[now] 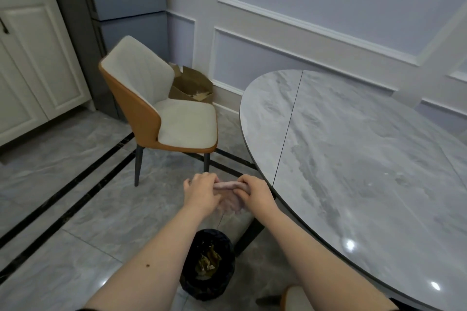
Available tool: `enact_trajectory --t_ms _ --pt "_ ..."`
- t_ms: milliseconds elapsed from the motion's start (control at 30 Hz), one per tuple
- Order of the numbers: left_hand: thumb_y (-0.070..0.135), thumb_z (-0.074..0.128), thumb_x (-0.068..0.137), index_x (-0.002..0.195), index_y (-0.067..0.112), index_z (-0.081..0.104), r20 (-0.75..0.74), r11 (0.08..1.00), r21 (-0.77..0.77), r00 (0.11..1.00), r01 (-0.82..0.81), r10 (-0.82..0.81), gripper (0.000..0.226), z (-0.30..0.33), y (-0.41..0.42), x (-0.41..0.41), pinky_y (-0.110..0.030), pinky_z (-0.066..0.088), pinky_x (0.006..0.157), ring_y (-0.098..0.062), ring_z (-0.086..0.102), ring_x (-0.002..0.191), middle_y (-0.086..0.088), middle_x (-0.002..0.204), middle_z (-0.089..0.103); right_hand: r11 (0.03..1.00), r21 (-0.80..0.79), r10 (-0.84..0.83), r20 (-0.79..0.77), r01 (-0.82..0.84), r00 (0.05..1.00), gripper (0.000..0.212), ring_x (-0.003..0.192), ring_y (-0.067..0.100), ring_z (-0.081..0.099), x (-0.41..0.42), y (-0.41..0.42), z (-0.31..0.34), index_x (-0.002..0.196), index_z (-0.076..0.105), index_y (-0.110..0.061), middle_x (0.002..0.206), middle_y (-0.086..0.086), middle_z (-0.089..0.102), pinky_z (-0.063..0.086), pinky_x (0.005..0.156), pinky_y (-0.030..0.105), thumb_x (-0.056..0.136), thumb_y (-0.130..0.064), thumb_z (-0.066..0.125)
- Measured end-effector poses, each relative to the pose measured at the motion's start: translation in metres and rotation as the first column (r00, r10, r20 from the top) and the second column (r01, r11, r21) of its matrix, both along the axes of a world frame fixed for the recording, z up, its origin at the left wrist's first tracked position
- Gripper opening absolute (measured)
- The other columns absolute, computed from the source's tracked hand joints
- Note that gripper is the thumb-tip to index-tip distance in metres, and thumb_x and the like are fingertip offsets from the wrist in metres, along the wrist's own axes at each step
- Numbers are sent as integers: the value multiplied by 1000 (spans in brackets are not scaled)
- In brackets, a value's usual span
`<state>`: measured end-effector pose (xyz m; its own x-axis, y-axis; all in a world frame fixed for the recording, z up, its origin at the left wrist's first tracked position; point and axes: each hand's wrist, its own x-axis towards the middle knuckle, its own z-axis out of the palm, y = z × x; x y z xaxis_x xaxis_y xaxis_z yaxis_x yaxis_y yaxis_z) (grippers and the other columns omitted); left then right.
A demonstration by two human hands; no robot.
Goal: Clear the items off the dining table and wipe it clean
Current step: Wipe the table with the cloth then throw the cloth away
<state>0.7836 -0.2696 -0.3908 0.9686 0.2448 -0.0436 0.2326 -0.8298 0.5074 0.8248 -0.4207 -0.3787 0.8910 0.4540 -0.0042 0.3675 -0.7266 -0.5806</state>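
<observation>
Hands first: two, both out in front over the floor, just left of the table's near edge. The left hand [201,193] and right hand [254,193] each pinch one end of a single pale pink cloth [228,193], fingers curled tight around it; the cloth stretches between them and hangs down a little. Below the forearms, near, stands one bin [206,264] lined with a black bag, with some brownish scraps inside. To the right spreads one round grey marble table [366,159], a seam running across its left part. Farther left stands one chair [161,108], white cushioned with an orange shell. Behind it sits one brown cardboard box [193,84] against the wall.
</observation>
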Motion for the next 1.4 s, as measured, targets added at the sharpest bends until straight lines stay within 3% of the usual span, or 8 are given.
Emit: enact_trajectory --t_ms 267,367,467,633,800,967,1100,1400 --pt "20 52 92 74 15 46 26 881 -392 954 -265 298 19 13 89 17 -31 42 65 -28 60 85 -8 84 60 992 112 -49 -131 64 990 16 81 9 60 28 84 18 95 68 -15 87 -3 67 42 67 14 80 -20 72" --pt "10 51 92 86 6 53 58 831 -465 927 -304 372 7 24 142 27 -26 34 65 -29 58 92 -12 89 57 990 137 -6 -104 20 995 27 94 11 59 42 141 30 107 68 -7 101 3 68 38 75 10 80 -8 69" --pt "8 50 91 89 5 53 93 801 -486 891 -349 445 4 35 213 41 -27 35 67 -30 57 93 -18 97 60 978 208 20 -133 9 991 21 84 10 55 58 212 41 105 68 0 90 2 62 39 60 1 84 -1 62" --pt "7 54 89 84 7 51 133 706 -575 805 -413 579 6 56 328 64 -29 39 68 -31 60 89 -13 86 58 929 356 -15 -242 103 970 6 70 3 55 85 334 50 87 57 -19 75 -9 57 40 56 10 91 -15 58" --pt "3 53 89 88 5 54 214 701 -574 749 -423 627 3 79 426 82 -23 33 54 -19 52 80 -3 77 54 877 459 -9 -287 146 958 14 94 9 60 114 444 62 106 55 -22 100 -6 62 53 83 28 93 -26 55" --pt "3 54 88 97 -5 60 245 674 -531 669 -514 702 13 84 523 116 -26 34 71 -21 54 87 -18 98 62 871 488 36 -179 57 983 8 76 7 53 154 550 76 94 50 -13 81 -5 54 40 62 16 95 -20 51" --pt "5 55 89 101 -9 61 266 638 -526 604 -563 752 19 85 607 156 -32 40 76 -32 60 97 -23 105 65 879 476 91 -125 -21 988 20 76 19 51 201 638 78 94 51 -2 83 9 54 41 66 28 94 -22 52" --pt "4 64 83 110 -8 56 268 470 -653 399 -594 877 30 118 777 260 -32 45 87 -33 60 102 -24 109 62 845 514 206 -58 -147 977 19 75 12 51 330 825 120 94 61 -2 82 4 59 37 59 15 88 -20 64"
